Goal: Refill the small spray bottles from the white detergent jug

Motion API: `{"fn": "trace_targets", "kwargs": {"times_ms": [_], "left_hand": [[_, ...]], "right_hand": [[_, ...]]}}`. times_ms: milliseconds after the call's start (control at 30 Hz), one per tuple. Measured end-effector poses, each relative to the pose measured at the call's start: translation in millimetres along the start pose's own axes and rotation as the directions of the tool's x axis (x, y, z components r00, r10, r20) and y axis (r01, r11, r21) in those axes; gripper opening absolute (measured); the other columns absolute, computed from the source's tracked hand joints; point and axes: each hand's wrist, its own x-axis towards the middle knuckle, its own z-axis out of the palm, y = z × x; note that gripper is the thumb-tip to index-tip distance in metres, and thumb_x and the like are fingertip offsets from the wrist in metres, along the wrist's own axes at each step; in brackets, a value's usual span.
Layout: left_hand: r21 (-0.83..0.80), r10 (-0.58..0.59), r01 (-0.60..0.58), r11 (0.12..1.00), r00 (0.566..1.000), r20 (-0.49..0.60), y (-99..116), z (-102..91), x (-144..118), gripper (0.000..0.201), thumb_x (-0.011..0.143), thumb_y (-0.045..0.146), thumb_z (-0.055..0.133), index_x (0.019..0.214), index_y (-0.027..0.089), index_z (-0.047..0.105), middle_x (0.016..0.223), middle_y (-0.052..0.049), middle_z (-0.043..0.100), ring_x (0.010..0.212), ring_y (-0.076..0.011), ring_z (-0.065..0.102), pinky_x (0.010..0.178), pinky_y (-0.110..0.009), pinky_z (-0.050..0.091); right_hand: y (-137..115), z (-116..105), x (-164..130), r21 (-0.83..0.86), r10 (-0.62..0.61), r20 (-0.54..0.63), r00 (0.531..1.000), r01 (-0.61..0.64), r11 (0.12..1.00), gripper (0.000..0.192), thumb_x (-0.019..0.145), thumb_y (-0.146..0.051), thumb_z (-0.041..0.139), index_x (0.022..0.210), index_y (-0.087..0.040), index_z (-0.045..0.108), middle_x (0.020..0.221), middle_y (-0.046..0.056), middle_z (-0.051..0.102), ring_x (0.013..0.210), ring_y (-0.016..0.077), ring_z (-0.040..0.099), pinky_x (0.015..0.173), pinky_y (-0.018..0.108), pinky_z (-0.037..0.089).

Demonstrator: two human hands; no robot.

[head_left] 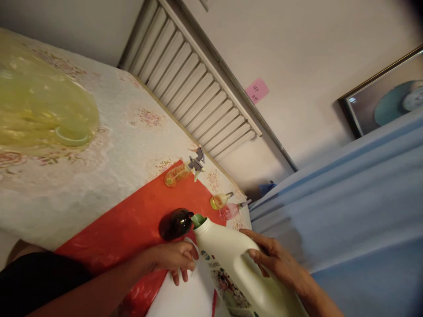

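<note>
My right hand [277, 259] is closed round the handle of a large cream jug [228, 251] with a printed label. The jug is tilted, its open mouth with a green inner spout at the neck of a dark, shiny bottle [176, 223]. That bottle stands on a red plastic sheet [132, 220]. Whether liquid is running is too small to see. Beside the jug's neck is my left hand [180, 259], with bent fingers near a whitish thing. What its fingers hold is partly hidden. A white surface [185, 295] lies below it.
Behind stand a clear spray bottle [176, 175] of yellowish liquid, a small yellow bottle [220, 201] and a pink bottle [229, 211]. A yellow plastic bag [46, 101] lies on the flowered tablecloth [128, 145]. A slatted rail [198, 75] and blue curtain [346, 185] border the table.
</note>
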Motion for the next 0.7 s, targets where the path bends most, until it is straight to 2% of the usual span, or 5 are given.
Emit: {"fn": "trace_targets", "kwargs": {"times_ms": [700], "left_hand": [[-0.019,-0.006,0.006,1.0,1.0,0.0,-3.3,-0.3,2.7,0.043,0.063,0.035,0.072,0.098,0.018,0.052,0.087,-0.002,0.059,0.066,-0.0166,0.066,0.047,-0.025,0.051]], "right_hand": [[0.7,-2.0,0.4,-0.019,0.01,0.008,1.0,-0.01,1.0,0.059,0.088,-0.048,0.055,0.14,-0.019,0.045,0.073,0.0,0.058,0.05,0.0079,0.041,0.047,0.021,0.034]]}}
